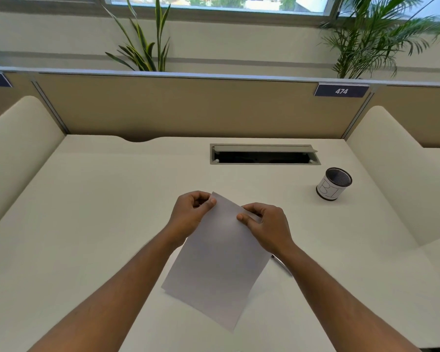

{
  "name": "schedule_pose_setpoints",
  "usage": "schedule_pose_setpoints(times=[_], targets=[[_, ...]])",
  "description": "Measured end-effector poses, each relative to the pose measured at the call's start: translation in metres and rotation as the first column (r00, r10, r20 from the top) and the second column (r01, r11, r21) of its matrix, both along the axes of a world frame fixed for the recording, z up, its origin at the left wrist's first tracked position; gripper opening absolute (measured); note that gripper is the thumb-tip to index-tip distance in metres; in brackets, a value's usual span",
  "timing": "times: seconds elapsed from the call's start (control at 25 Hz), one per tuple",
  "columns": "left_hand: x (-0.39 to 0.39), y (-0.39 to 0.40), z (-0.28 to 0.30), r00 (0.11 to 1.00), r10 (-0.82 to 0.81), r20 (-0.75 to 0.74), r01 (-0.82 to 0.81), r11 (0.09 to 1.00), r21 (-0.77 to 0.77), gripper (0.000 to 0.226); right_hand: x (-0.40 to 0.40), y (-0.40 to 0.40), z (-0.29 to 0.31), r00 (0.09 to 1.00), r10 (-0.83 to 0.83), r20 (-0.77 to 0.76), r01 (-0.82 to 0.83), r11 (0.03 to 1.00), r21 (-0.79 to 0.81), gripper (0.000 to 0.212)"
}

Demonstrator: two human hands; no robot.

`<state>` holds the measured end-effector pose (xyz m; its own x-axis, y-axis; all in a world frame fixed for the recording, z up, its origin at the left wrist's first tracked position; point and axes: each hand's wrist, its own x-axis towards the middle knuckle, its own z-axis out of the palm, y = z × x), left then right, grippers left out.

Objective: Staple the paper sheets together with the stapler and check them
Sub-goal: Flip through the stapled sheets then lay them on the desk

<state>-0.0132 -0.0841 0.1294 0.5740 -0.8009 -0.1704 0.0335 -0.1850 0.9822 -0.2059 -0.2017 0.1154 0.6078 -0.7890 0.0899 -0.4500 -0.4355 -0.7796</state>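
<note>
Holding white paper sheets (pixel 215 260) above the cream desk's near middle | left hand (pixel 189 214) pinches the far-left corner, fingers closed on it | right hand (pixel 267 224) pinches the far edge, thumb on top | long axis runs from fingers toward near edge, tilted | stapler not visible | black mesh cup (pixel 334 183) far right.

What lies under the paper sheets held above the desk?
Under the sheets only bare desk shows, plus a thin dark object poking out near the right hand; the rest is covered.
</note>
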Motion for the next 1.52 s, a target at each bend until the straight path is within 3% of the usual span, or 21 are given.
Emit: schedule_pose_setpoints(times=[0.76, 1.12, 1.24, 1.36, 1.44, 1.52], targets=[[-0.006, -0.009, -0.004, 0.995, 0.075, -0.062, -0.074, 0.997, 0.013, 0.015, -0.002, 0.000, -0.002, 0.999, -0.003, -0.039, 0.005, 0.999, 0.048, 0.012], [-0.002, -0.011, -0.006, 0.998, 0.062, -0.016, -0.062, 0.998, 0.025, 0.015, 0.000, 0.001, 0.001, 1.000, 0.003, -0.031, -0.002, 1.000, 0.031, 0.009], [-0.003, -0.009, -0.006, 1.000, 0.012, 0.011, -0.012, 1.000, -0.004, 0.011, 0.007, 0.003, 0.007, 0.999, 0.037, 0.031, -0.037, 0.999, -0.022, 0.015], [-0.004, -0.007, -0.005, 0.999, -0.035, 0.042, 0.039, 0.995, -0.090, 0.009, 0.016, 0.006, 0.010, 0.991, 0.060, 0.116, -0.038, 0.981, -0.188, 0.010], [-0.003, -0.003, -0.006, 0.988, -0.066, 0.143, 0.086, 0.986, -0.141, 0.016, 0.018, 0.007, 0.010, 0.986, 0.053, 0.157, 0.003, 0.941, -0.339, 0.006], [-0.003, -0.002, -0.008, 0.960, 0.002, 0.279, 0.036, 0.991, -0.132, 0.027, 0.017, 0.006, 0.009, 0.979, 0.032, 0.200, 0.064, 0.887, -0.457, 0.004]])
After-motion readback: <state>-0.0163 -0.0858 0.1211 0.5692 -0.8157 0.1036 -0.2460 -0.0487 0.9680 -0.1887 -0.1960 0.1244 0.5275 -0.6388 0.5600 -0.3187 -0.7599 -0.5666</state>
